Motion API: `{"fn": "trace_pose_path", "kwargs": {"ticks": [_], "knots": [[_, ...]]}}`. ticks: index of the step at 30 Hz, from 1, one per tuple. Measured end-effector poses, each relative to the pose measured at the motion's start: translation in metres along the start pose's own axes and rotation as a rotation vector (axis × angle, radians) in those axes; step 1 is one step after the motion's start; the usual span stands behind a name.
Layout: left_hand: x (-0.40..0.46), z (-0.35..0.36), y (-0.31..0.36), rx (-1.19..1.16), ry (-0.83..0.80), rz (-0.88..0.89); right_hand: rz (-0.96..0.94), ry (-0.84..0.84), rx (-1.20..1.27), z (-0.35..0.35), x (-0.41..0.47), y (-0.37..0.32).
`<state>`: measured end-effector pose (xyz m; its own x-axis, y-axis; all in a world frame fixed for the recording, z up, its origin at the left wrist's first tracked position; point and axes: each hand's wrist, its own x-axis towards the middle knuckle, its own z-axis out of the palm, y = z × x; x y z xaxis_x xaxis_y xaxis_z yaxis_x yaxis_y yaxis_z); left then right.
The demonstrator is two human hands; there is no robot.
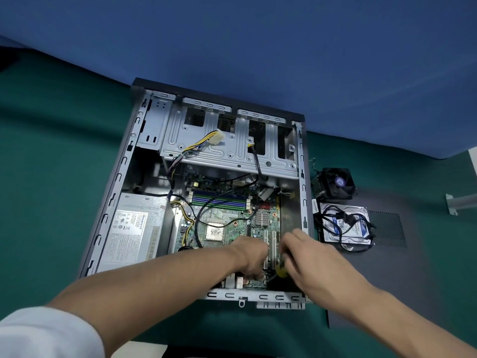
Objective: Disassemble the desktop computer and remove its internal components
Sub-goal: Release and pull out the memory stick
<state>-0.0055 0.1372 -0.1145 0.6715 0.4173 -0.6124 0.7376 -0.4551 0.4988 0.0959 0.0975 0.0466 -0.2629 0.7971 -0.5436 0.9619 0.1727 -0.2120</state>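
Open grey metal computer case (124,161) lies on green mat. Right hand (307,257) grips yellow-handled screwdriver (280,272) at green motherboard (232,223); left hand (251,255) fingers hidden, grip unclear. Keep screwdriver upright, press firmly.

Bare forearms and hands; a white sleeve (44,334) pushed up on the left arm.

1. Even, fairly bright light falls from above; shadows are soft.
2. Both hands (251,257) (307,259) are slightly motion-blurred, fingertips smeared.
3. Wide-angle bending curves the table edge (77,71) far beyond the fingers.
4. Metal beyond the fingers shows mild glare.
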Motion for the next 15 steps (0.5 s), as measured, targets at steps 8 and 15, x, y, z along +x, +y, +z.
{"fn": "trace_pose_path", "kwargs": {"ticks": [8,15], "knots": [[-0.005,-0.001,0.0,0.038,0.003,0.042,0.042,-0.046,0.074,-0.004,-0.003,0.001],[-0.017,-0.002,-0.007,0.295,0.14,0.3,0.051,0.008,0.052,-0.003,-0.004,0.005]]}}
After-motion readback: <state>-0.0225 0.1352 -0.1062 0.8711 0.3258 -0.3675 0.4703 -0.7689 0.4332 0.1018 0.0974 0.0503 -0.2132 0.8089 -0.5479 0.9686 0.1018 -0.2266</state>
